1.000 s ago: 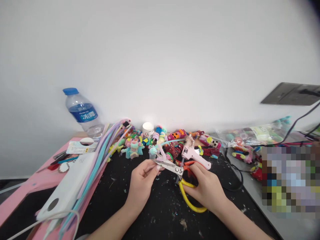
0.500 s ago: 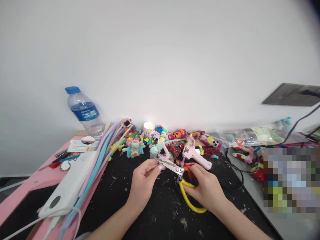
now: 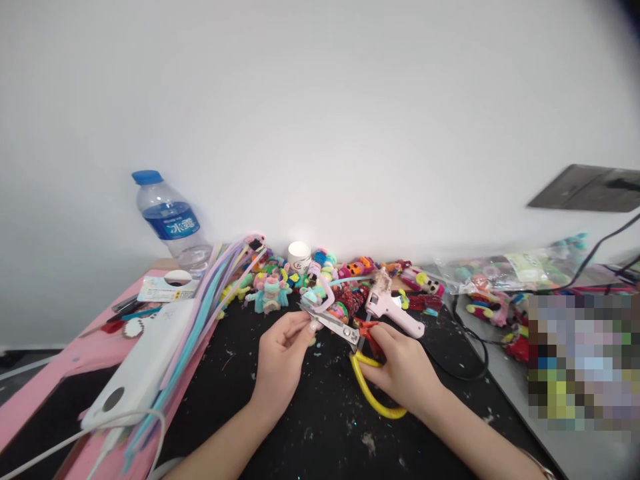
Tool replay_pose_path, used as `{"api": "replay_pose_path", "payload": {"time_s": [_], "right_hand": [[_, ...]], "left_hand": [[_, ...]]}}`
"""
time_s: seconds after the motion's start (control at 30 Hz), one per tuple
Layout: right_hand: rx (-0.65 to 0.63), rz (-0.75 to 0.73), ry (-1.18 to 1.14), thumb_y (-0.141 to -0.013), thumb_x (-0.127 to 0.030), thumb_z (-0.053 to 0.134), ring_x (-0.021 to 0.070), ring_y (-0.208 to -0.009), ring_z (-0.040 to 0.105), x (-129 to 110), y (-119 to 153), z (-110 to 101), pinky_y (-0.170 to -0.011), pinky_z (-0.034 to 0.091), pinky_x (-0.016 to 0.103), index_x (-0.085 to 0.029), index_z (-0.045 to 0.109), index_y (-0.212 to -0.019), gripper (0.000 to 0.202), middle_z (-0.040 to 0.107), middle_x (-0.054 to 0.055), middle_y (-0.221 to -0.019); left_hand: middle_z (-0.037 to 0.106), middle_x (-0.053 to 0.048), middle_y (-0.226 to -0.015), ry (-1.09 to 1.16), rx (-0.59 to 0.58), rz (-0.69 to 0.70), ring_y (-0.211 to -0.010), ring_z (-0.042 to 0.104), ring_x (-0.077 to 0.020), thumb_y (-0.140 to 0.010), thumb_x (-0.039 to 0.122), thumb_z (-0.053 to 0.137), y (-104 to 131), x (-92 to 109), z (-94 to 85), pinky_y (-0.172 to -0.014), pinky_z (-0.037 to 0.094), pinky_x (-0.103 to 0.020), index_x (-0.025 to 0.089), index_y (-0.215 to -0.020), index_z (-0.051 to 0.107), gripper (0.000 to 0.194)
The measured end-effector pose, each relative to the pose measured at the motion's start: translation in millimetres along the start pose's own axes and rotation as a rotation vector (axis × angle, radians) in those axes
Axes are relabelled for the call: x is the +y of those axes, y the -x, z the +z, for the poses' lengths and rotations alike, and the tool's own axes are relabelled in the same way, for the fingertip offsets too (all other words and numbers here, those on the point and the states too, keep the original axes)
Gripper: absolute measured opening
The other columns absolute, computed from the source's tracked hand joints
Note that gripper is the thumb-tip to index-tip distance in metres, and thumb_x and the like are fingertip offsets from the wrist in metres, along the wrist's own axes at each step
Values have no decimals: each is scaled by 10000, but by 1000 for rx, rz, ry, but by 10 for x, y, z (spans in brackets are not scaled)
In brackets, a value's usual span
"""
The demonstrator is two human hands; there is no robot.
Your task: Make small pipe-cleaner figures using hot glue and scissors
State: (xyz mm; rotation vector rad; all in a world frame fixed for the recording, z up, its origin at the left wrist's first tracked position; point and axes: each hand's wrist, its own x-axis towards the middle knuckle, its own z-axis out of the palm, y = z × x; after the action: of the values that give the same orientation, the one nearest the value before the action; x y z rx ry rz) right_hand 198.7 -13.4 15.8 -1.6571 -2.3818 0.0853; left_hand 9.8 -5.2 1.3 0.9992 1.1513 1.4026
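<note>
My left hand [image 3: 284,357] is closed in a pinch on a small pipe cleaner piece [image 3: 327,295], with pink and mint parts showing beyond the fingertips. The fingers hide part of it. In my right hand [image 3: 403,367] is a pair of scissors [image 3: 345,330] with yellow and red-orange handles. Its metal blades point left and lie across the piece, close to my left fingertips. Whether the blades touch it I cannot tell. Just behind the scissors, a pink glue gun [image 3: 395,312] rests on the black mat [image 3: 320,427].
Several fuzzy pipe cleaner figures [image 3: 270,293] line the wall, beside a white paper cup [image 3: 299,257]. On the left are a water bottle [image 3: 173,220], long pastel pipe cleaners [image 3: 200,327] and a white power strip [image 3: 135,367]. A black cable [image 3: 463,377] and a plastic bag [image 3: 515,270] are at right.
The scissors and my right hand have shifted a little left, and the blades sit further over the pipe cleaner piece. My left hand has also moved slightly left.
</note>
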Motion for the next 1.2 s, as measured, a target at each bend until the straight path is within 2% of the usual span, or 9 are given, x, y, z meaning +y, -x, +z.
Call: {"api": "replay_pose_path", "payload": {"time_s": [0.4, 0.57, 0.7, 0.8, 0.83, 0.97, 1.07, 1.2], "right_hand": [[-36, -55, 36, -753, -325, 571, 158, -551, 548, -102, -229, 27, -496, 311, 239, -189, 486, -667, 182, 569, 7, -647], [60, -62, 59, -746, -322, 576, 160, -544, 538, -30, -249, -40, -486, 317, 236, -192, 477, -648, 191, 568, 14, -626], [252, 61, 54, -751, -360, 572, 168, -548, 553, 241, -275, -211, -505, 361, 247, -189, 527, -686, 189, 601, 34, -647], [360, 187, 102, -731, -355, 592, 212, -661, 620, 566, -300, -333, -553, 408, 269, -183, 606, -884, 230, 671, 68, -799], [362, 217, 119, -727, -347, 596, 232, -710, 635, 683, -304, -354, -579, 424, 281, -182, 612, -940, 269, 684, 75, -838], [372, 352, 176, -714, -386, 606, 288, -746, 650, 1089, -287, -307, -597, 455, 330, -143, 624, -970, 354, 703, 114, -817], [328, 329, 159, -735, -374, 596, 285, -789, 655, 1254, -264, -195, -651, 477, 343, -139, 625, -978, 339, 704, 121, -865], [316, 229, 110, -763, -292, 544, 264, -874, 633, 1290, -262, -136, -743, 479, 355, -147, 600, -1051, 326, 672, 116, -987]], "left_hand": [[721, -40, -849, 24, 109, 30, -829, 663, -172, -732, 276, 665, -97, -30, -111, -729, 516, -238, 157, -885, 666, 194], [722, -70, -882, 39, 92, 10, -869, 665, -205, -743, 290, 652, -96, 13, -111, -759, 518, -284, 147, -945, 639, 248], [709, -71, -876, 24, 49, -12, -842, 666, -212, -749, 304, 641, -77, 48, -89, -711, 529, -286, 150, -948, 634, 252], [692, -41, -808, 11, 3, -13, -785, 654, -181, -749, 287, 641, -54, 66, -64, -661, 525, -251, 161, -921, 643, 213], [684, -34, -784, 7, -15, -12, -759, 646, -170, -750, 281, 639, -45, 70, -56, -644, 521, -240, 162, -919, 647, 207], [672, -30, -752, -33, -100, -8, -675, 608, -138, -763, 264, 621, -14, 82, -30, -610, 507, -224, 153, -929, 665, 204], [679, -26, -732, -85, -153, -15, -657, 601, -134, -765, 240, 613, 3, 78, -21, -621, 503, -221, 158, -910, 683, 181], [688, -29, -723, -132, -188, -52, -662, 611, -146, -755, 226, 616, 19, 74, -12, -637, 504, -232, 161, -866, 695, 151]]}}
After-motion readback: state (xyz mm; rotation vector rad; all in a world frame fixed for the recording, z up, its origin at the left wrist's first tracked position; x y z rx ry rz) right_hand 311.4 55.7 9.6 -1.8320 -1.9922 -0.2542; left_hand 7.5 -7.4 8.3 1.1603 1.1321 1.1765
